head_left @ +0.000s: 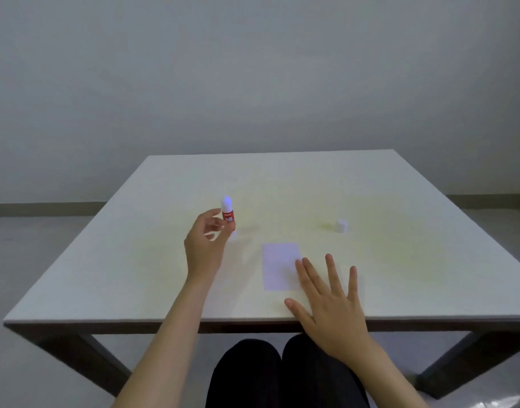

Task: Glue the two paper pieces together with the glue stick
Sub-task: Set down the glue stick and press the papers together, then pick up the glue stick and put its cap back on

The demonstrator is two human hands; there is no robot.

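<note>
Glue step looks done — left hand [204, 248], fingers loose, at the upright red-labelled glue stick [228, 214], grip unclear. Right hand [330, 301], spread flat, presses pale rectangular paper [280, 266]. Next: recap — white cap [341, 225] lies beyond the right hand.

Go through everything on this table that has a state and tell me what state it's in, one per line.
glue stick: upright, uncapped, white tip exposed
cap: off the stick, on the table to the right
paper: flat on the table; cannot tell if one sheet or two
left hand: fingers loosely open beside the glue stick, contact unclear
right hand: open, fingers spread, fingertips at the paper's right edge
</note>
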